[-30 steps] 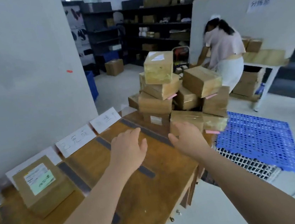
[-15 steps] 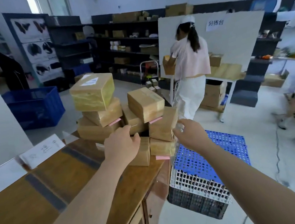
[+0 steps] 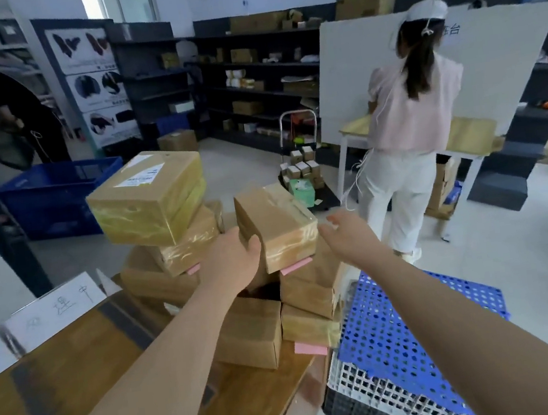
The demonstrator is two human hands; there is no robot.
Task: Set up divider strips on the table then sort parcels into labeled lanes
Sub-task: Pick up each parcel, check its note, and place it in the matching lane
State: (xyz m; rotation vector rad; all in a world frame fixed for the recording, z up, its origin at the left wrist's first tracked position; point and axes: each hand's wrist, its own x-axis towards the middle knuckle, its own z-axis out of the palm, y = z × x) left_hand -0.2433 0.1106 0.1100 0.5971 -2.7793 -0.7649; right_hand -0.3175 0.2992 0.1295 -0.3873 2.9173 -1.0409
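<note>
Lower left: brown wooden table with dark divider strip and white paper label. Lower right: blue perforated crate lid. Centre: left hand gripping left end of taped brown cardboard parcel atop parcel pile; right hand spread wide just beside right end. Upper right: person in pink top.

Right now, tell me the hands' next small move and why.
Probably press the right hand onto the right side of the tilted parcel. The left hand touches its left side, while the right hand hovers open beside it, seemingly not touching; two-sided contact would let it lift.
</note>
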